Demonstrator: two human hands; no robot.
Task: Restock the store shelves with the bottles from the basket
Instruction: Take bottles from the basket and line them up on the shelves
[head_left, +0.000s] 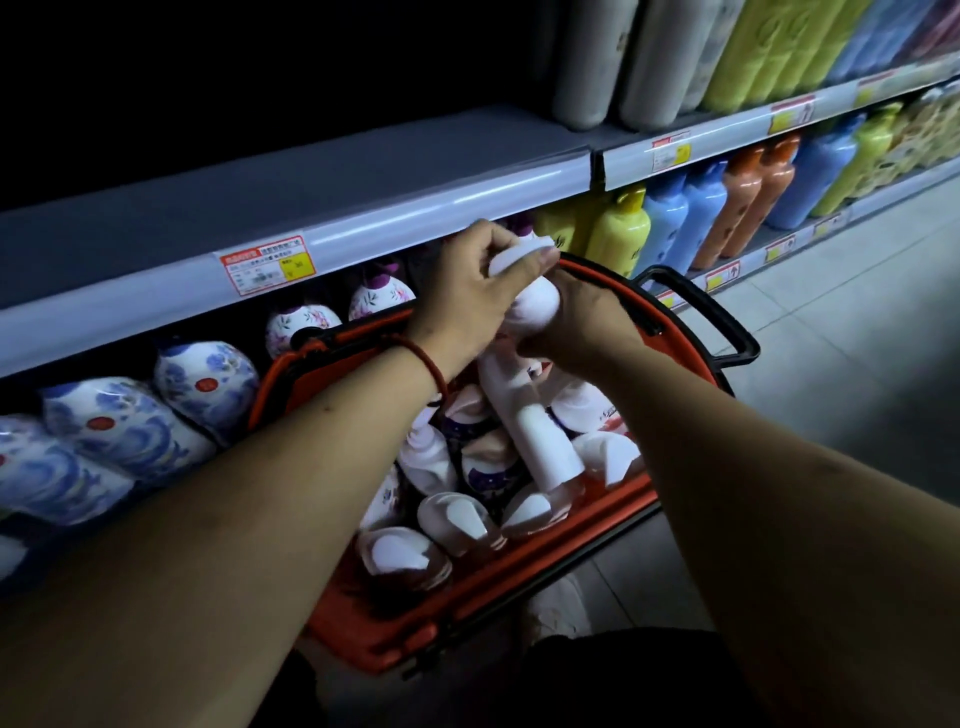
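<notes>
In a dim aisle, the left hand (467, 296) and right hand (582, 327) curl their fingers round a white bottle (535, 306) above the orange basket (493, 587), near the grey shelf (363, 182). Pale tiled floor (857, 312) lies right.

centre: orange plastic basket (493, 587) before the shelving, white plastic bottles (452, 519) heaped in it | above basket: left hand (467, 296) and right hand (576, 322) on one white round plastic bottle (535, 306) | upper left: grey metal shelf board (311, 176) | beneath it, lower left: blue-and-white patterned bottles (119, 421) in a row | upper right, beyond basket: yellow, blue and orange plastic bottles (706, 208)
</notes>
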